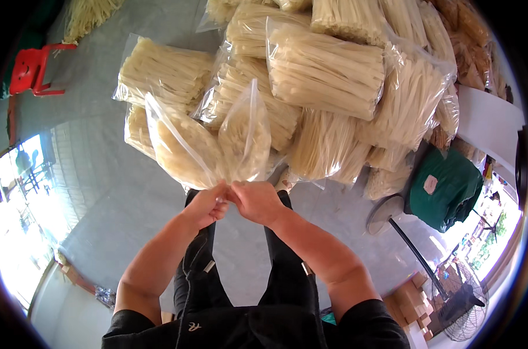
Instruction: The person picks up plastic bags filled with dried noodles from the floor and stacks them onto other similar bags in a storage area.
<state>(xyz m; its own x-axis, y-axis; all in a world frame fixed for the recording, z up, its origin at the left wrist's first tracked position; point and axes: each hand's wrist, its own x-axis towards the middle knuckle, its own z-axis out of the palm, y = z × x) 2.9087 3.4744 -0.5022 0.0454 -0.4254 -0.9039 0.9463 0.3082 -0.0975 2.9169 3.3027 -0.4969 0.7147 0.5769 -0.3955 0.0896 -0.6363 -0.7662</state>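
Observation:
In front of me, a clear plastic bag (185, 145) of pale yellow strips, like dried flat noodles, is gathered to a narrow neck at my hands. Its top edge spreads above them in two lobes. My left hand (208, 206) is closed, its fingers curled at the gathered plastic. Right against it, my right hand (255, 202) grips the same bag between thumb and fingers. Just beyond, more filled clear bags (328, 72) lie in a pile, one resting on top of others. Another bag (162, 72) sits at the pile's left.
A red plastic chair (31, 70) stands far left on the grey floor (107, 192). To the right are a dark green sack (447, 189) and a pedestal fan (461, 302) with its round base. Cardboard boxes (409, 299) are at lower right. Bags of browner strips (470, 55) lie far right.

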